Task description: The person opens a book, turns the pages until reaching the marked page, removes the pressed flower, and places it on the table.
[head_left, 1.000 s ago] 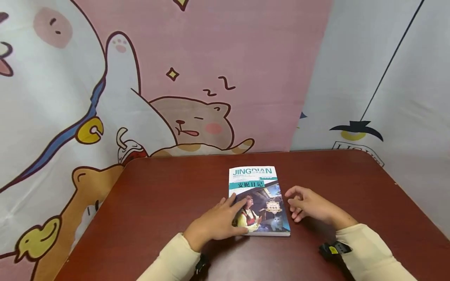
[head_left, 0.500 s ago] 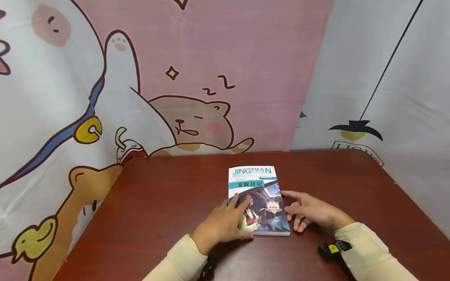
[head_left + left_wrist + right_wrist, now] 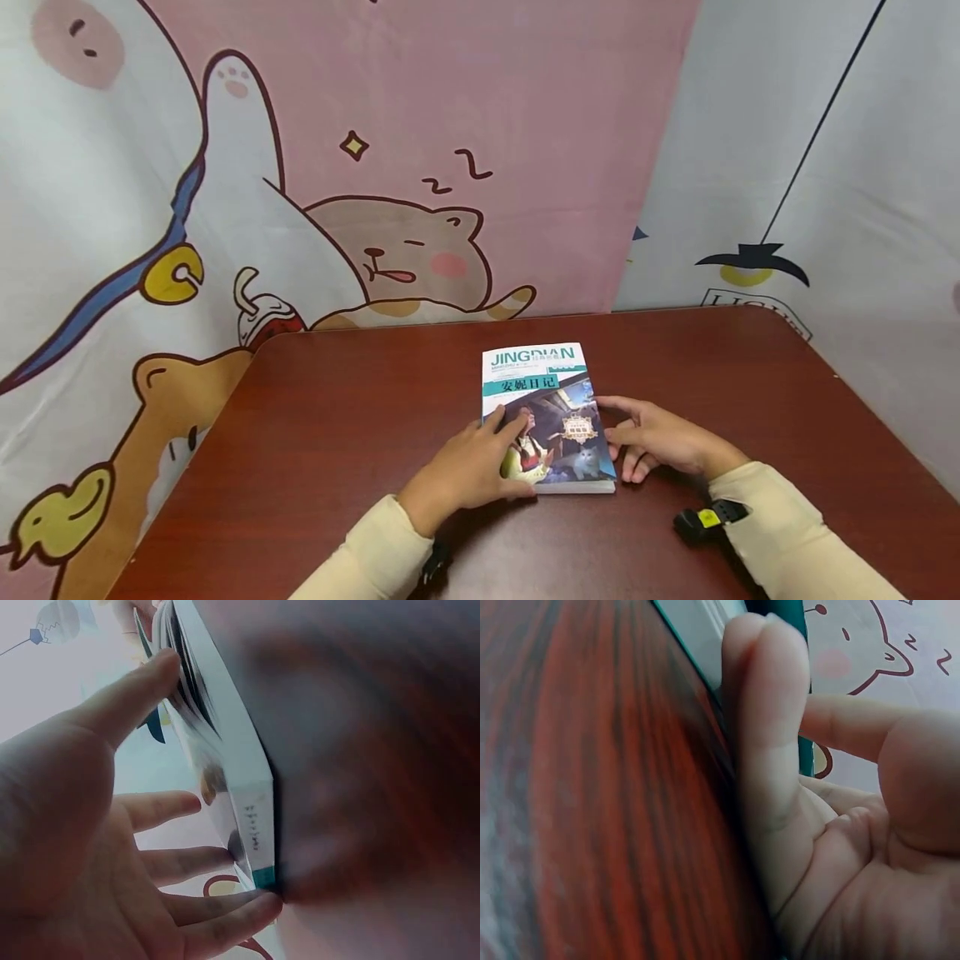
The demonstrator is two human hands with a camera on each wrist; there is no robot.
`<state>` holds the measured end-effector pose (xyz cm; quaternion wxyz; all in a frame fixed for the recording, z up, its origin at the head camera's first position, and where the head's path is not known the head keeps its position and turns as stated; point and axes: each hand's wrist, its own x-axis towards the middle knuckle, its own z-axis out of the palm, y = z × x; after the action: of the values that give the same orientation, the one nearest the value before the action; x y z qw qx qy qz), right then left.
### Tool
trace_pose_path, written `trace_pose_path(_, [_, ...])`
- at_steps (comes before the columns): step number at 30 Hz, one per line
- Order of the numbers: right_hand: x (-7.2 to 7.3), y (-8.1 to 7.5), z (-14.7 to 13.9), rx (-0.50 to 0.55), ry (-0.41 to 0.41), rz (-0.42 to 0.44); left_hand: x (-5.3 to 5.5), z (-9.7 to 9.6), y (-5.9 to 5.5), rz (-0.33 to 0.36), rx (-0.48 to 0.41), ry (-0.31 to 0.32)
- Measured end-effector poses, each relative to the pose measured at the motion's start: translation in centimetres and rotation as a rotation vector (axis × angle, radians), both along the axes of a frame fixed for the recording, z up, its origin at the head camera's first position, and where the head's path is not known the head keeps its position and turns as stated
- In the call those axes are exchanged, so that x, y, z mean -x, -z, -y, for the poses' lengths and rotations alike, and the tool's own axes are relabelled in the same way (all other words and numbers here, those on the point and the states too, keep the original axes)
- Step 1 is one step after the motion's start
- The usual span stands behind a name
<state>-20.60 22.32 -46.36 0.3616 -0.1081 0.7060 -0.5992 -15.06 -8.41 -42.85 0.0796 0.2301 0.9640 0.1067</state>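
Observation:
A paperback book (image 3: 551,392) with a teal, white and dark illustrated cover lies face up on the brown table. My left hand (image 3: 468,462) rests over its lower left part with fingers spread across the cover. In the left wrist view, the thumb (image 3: 154,682) is by the page edges (image 3: 225,712), which fan slightly apart toward the far side. My right hand (image 3: 663,442) is at the book's right edge, index finger and thumb against it, other fingers curled. In the right wrist view a teal cover edge (image 3: 806,754) shows between thumb and fingers.
The wood-grain table (image 3: 360,400) extends around the book on all sides. Behind it hangs a cloth backdrop (image 3: 570,167) with cartoon animals. A dark strap with a yellow mark (image 3: 708,518) is on the right wrist.
My right hand has come leftward from beside the book to its right edge. The left hand stays on the cover with small shifts. The head view has tilted and turned slightly.

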Motion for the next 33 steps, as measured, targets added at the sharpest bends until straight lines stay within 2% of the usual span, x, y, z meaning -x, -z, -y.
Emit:
trace_pose_path(8, [0.1,-0.2,0.5,-0.062,0.037,-0.057,0.2,0.4,-0.5,-0.001,-0.032,0.012])
trace_pose_path(12, [0.2,-0.4,0.7,-0.086,0.038,-0.088,0.4,0.5,-0.7,-0.029,-0.03,0.021])
trace_pose_path(20, [0.0,-0.3,1.0,-0.098,0.053,-0.087,0.4,0.8,-0.6,-0.078,0.008,0.029])
trace_pose_path(26, [0.1,-0.2,1.3,-0.083,0.044,-0.092,-0.1,1.7,-1.1,-0.185,0.078,0.024])
trace_pose_path(33, [-0.2,-0.3,1.1,-0.091,0.061,-0.084,-0.5,2.1,-1.2,-0.378,0.103,0.092])
